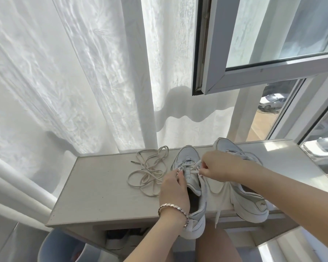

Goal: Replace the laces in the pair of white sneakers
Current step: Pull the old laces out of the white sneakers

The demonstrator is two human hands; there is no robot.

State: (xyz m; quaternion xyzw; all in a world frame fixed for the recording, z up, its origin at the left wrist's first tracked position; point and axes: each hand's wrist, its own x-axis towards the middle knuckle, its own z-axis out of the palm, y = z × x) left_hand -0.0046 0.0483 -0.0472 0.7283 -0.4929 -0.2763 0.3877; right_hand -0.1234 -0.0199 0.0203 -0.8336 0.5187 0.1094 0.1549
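Mid-frame, my left hand (173, 188) grips the near sneaker (187, 159) at its eyelet edge. My right hand (214, 165) pinches the lace (195, 167), threaded low only. A loose lace (150, 171) lies heaped left on the desk (102, 186). The second sneaker (248, 201) (right, seemingly laced) waits.

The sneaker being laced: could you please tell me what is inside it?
Only dark, shadowed lining shows in the opening of the sneaker. The left hand gripping its side and the tongue hide the front part.
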